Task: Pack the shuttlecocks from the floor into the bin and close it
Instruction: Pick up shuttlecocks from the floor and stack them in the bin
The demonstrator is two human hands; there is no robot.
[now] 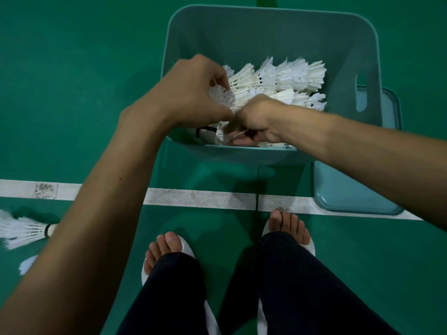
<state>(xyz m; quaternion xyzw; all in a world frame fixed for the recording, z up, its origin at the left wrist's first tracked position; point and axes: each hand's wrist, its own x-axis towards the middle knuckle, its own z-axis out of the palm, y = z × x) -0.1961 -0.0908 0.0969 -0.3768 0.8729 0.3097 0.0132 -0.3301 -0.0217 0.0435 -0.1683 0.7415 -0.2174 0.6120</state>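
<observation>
In the bin [266, 35] at twelve o'clock, my left hand [191, 93] pinches a shuttlecock [222, 96] by its feathers, my right hand [254, 122] curls round a second shuttlecock [222, 135]; lid [350, 189] at four o'clock.

Plastic, feather and court flooring below me, told by material.
The bin [266, 37] is smooth teal plastic with a soft, matt sheen. Its lid [350, 189] is the same plastic, slightly glossier along the rim. The shuttlecocks [290, 76] are white feather, frayed and ragged at the tips. The floor [72, 93] is a matt green surface. The white line [198, 198] on it is pebbled tape, scuffed grey in patches. My trousers [174, 298] are dark matt cloth, my slippers [187, 246] smooth white.
</observation>
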